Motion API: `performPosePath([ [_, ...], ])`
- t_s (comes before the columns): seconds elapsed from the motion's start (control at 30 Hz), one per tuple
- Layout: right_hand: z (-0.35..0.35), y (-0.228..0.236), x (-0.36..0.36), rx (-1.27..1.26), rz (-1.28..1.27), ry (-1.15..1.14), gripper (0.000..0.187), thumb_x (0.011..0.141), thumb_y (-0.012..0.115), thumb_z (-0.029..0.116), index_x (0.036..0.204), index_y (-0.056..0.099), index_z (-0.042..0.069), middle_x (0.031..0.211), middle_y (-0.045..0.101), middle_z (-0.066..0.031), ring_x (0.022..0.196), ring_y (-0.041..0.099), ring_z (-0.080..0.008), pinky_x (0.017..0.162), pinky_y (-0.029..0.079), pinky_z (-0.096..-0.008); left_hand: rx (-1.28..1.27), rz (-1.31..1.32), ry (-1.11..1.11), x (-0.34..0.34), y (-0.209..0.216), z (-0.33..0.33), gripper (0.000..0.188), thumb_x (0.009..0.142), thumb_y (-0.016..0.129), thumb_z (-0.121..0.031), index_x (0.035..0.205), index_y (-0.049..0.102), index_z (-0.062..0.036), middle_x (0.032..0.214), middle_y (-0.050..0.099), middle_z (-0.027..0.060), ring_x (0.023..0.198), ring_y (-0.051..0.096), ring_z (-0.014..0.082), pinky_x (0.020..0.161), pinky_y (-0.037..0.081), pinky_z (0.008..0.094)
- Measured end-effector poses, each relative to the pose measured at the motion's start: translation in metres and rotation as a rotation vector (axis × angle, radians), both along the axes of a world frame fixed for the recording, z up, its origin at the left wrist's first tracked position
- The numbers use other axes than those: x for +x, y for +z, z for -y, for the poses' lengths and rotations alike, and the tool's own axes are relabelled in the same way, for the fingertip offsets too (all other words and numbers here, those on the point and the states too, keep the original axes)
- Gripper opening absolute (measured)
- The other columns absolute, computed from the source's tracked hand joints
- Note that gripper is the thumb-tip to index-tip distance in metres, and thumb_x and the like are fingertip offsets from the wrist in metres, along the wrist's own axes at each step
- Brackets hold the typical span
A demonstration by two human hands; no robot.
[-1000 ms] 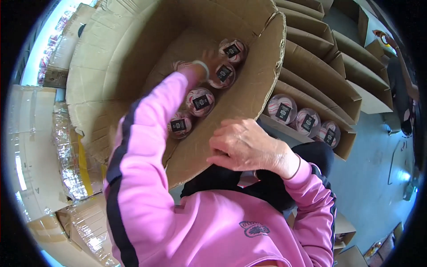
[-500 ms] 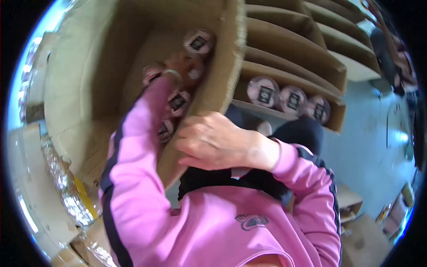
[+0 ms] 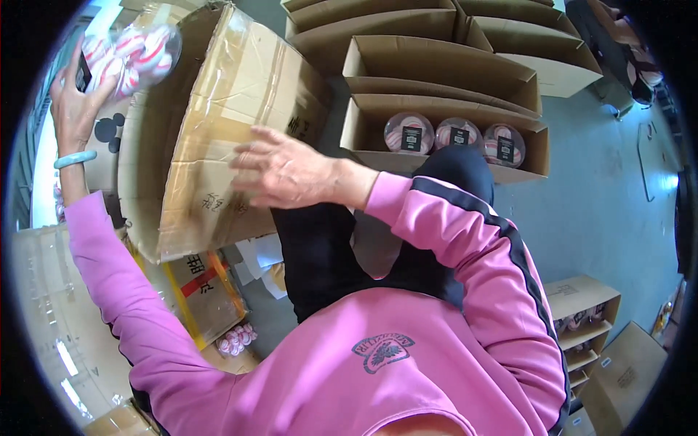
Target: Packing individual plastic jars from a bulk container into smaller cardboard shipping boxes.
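Now lifted clear of the box (image 3: 218,131) to upper left, tub (image 3: 131,51) gripped in left hand (image 3: 73,102); right hand (image 3: 287,171) open-fingered, steadying box side at centre.

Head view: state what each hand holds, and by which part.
Left hand holds a clear tub of pink-and-white items by its side. Right hand holds nothing, fingers spread beside the big carton.

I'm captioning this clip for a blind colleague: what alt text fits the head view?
A person in a pink top lifts a clear tub of pink-and-white items in the left hand, while the right hand rests open on a large cardboard box. Open cartons lie beyond.
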State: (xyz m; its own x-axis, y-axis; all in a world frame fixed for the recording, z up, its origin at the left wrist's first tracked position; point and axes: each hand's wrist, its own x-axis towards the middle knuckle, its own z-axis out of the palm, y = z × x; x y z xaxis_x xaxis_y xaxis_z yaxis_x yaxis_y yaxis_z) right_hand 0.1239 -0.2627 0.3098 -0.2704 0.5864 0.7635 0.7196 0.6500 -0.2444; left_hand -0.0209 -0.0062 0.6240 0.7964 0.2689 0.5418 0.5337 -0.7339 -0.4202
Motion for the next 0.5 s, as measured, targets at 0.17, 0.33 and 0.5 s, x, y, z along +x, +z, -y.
performPosePath([
  [0.17,0.022,0.023,0.094,-0.233,-0.068,-0.168,0.026,0.090,0.069,0.026,0.111,0.071,0.011,0.109,0.069,-0.0106,0.105,0.066,-0.0307,0.091,0.053,-0.0420,-0.151,0.060,-0.413,0.079,-0.038,0.125,0.081,0.074,0.083,-0.032,0.146,0.050,-0.0169,0.124,0.057,0.0183,0.112,0.059,0.0298,0.097,0.050,0.0429],
  [0.33,0.102,0.003,0.236,-0.339,-0.011,-0.458,0.031,0.095,0.066,0.024,0.117,0.069,0.004,0.113,0.071,-0.0148,0.106,0.067,-0.0330,0.091,0.054,-0.0415,-0.362,-0.172,-0.525,0.155,-0.141,0.198,0.078,0.072,0.084,-0.026,0.141,0.056,-0.0037,0.124,0.057,0.0142,0.113,0.057,0.0217,0.099,0.049,0.0384],
  [0.5,0.195,-0.033,0.290,-0.630,-0.300,-0.608,0.027,0.097,0.065,0.018,0.117,0.069,0.001,0.110,0.072,-0.0142,0.098,0.070,-0.0247,0.088,0.054,-0.0358,-0.414,-0.367,-0.289,0.181,-0.270,0.192,0.092,0.058,0.084,-0.041,0.145,0.054,-0.0374,0.142,0.043,0.0227,0.120,0.050,0.0458,0.096,0.049,0.0571],
])
